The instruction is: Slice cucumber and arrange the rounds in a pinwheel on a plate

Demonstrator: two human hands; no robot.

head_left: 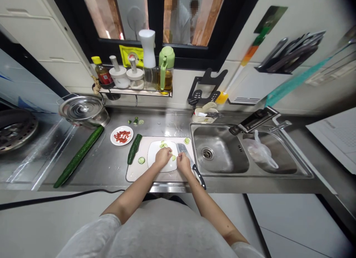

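My left hand (pixel 163 157) is over a white square plate (pixel 158 168), its fingers pinched together. Close by, my right hand (pixel 183 163) is at the plate's right edge with its fingers curled in. Between the hands is a cucumber slice (pixel 174 158); whether it is held or lies on the plate I cannot tell. More slices (pixel 163 144) lie at the plate's far side. A knife (pixel 198 173) rests on the right of the pink cutting board (pixel 136 172), partly behind my right hand. A cut cucumber (pixel 134 149) and a loose slice (pixel 141 160) lie left of the plate.
A small plate of red pieces (pixel 121 135), a long cucumber (pixel 79 156) and a lidded steel pot (pixel 85 109) stand to the left. At right is a double sink (pixel 222 148) with a plastic bag (pixel 260 150). Bottles line a wall rack (pixel 136 91).
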